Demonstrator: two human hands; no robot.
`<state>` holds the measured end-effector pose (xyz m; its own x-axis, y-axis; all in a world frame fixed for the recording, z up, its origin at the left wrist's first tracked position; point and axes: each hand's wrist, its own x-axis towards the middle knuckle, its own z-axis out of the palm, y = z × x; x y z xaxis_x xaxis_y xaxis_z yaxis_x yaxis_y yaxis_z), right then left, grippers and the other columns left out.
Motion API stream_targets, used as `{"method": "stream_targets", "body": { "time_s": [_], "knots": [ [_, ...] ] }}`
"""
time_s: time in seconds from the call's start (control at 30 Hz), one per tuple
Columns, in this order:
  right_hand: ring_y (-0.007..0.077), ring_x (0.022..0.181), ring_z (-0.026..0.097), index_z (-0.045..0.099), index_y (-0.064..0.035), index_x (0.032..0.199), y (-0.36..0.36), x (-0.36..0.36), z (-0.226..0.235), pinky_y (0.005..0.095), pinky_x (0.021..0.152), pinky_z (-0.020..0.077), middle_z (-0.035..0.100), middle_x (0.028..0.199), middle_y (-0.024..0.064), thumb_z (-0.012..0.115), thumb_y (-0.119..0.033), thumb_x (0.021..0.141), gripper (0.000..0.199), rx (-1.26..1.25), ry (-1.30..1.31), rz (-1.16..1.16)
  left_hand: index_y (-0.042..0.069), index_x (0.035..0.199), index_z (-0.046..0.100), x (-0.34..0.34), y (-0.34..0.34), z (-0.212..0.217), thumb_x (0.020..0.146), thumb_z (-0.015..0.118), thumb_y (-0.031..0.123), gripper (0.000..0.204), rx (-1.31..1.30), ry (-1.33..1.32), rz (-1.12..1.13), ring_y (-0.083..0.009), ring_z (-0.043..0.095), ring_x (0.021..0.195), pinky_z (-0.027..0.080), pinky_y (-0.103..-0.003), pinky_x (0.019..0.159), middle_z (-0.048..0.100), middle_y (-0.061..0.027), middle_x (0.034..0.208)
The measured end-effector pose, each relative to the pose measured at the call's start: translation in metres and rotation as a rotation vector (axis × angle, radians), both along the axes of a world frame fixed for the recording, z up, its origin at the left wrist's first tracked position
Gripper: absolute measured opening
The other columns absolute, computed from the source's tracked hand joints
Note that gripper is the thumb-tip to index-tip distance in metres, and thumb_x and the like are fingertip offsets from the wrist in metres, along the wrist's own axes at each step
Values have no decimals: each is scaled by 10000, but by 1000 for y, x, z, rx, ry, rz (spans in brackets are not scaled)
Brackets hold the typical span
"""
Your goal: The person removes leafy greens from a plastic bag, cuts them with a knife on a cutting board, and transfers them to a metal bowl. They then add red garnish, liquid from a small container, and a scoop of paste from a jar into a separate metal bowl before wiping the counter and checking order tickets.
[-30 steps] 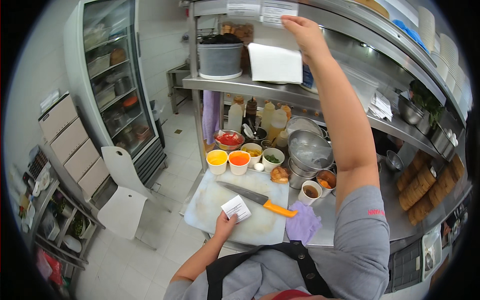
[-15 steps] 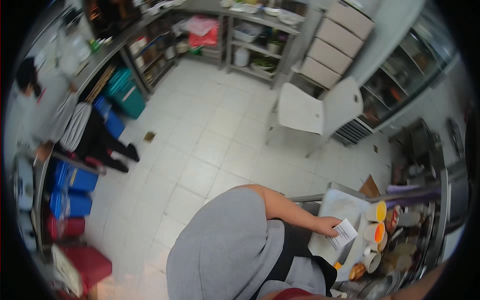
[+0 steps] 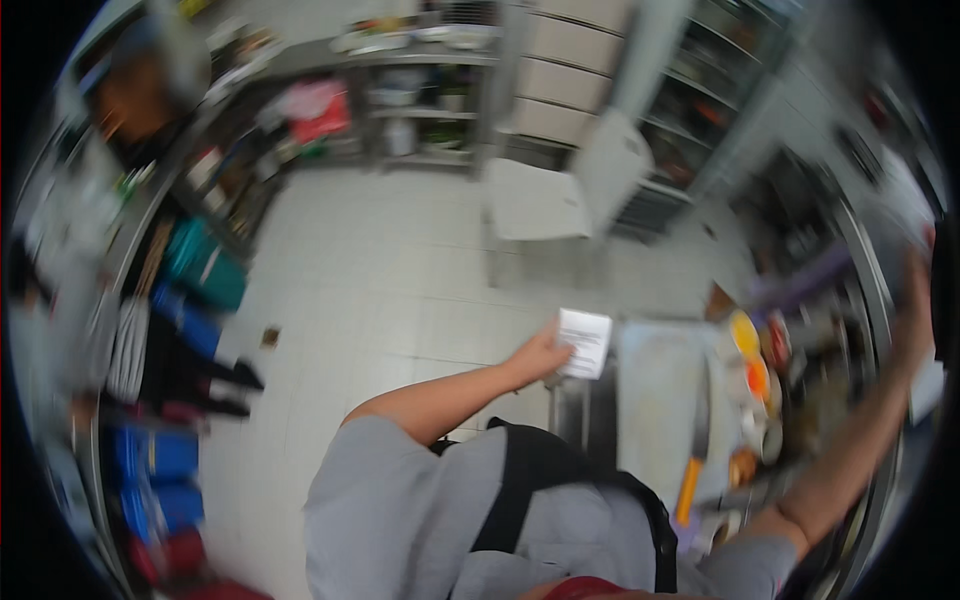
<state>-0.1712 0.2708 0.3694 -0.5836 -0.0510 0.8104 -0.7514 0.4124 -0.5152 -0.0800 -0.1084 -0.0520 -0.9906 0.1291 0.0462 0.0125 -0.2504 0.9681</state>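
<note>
My left hand (image 3: 540,357) is closed on a white printed slip of paper (image 3: 584,343), gripping its left edge with the thumb on top. It hovers in front of my body, just left of a white cutting board (image 3: 650,400). A knife with an orange handle (image 3: 688,490) lies on the board's near right part. At the far right my right arm is stretched out, and my right hand (image 3: 917,295) is smeared by motion beside a blurred whitish thing (image 3: 900,205). Whether its fingers hold anything cannot be seen.
White cups with yellow (image 3: 744,335) and orange (image 3: 757,380) contents line the board's right edge. A white chair (image 3: 545,200) stands ahead. Another person (image 3: 130,340) stands at the left counter, above blue bins (image 3: 160,455). A glass-fronted cabinet (image 3: 690,100) is behind the chair.
The view has turned to the right and is blurred. My left hand has moved the slip from over the board to its left. My right arm now shows, extended far right.
</note>
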Motion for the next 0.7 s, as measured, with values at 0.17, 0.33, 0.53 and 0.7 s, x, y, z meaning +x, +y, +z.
{"method": "stream_targets", "body": {
  "time_s": [0.17,0.33,0.53,0.7],
  "knots": [
    [32,747,536,610,-23,1099,-103,115,-125,167,653,433,625,1005,8,623,60,809,302,-199,-196,169,90,1447,223,13,54,84,881,522,-14,648,162,240,-112,-155,564,1022,459,-289,903,546,-73,1179],
    [85,941,566,550,4,1145,-31,219,-183,220,820,446,601,1061,53,575,76,850,305,-500,-303,49,74,1379,391,50,157,146,923,484,38,466,-155,263,-551,-144,555,1039,433,-279,925,548,-73,1211],
    [77,910,562,514,15,1180,47,338,-207,219,785,462,595,1033,63,581,59,858,331,-557,-307,-174,-52,1167,551,124,286,176,973,471,181,314,492,-136,-934,-197,592,1049,472,-339,912,579,-146,1190],
    [88,938,569,538,2,1147,92,419,-211,231,782,464,609,1050,62,587,50,841,314,-583,-343,-368,-57,1128,589,186,358,168,945,546,148,278,308,29,-911,-99,553,989,413,-249,901,637,-70,1070]
  ]
}}
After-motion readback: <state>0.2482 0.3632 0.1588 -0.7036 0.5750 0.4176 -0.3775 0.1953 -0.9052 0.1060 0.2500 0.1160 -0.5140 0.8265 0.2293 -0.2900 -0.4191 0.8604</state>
